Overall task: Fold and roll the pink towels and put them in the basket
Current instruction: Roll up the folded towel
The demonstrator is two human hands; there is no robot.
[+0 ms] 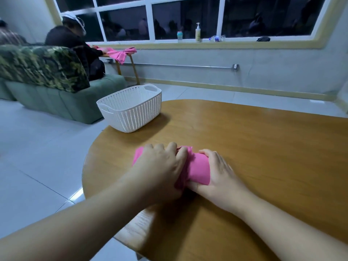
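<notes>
A pink towel (199, 167), rolled into a short thick bundle, lies on the round wooden table (254, 140) near its front left. My left hand (160, 166) lies over the roll's left part with its fingers curled round it. My right hand (218, 174) grips the right end, thumb under the near side and fingers round the far side. A white perforated plastic basket (131, 108) stands at the table's far left edge; its inside is hidden from here.
Left of the table, a green sofa (66, 102) with a camouflage cushion stands on the tiled floor. A seated person (75, 46) handles pink cloth (120, 53) at a small table. Bottles (197, 32) line the window sill.
</notes>
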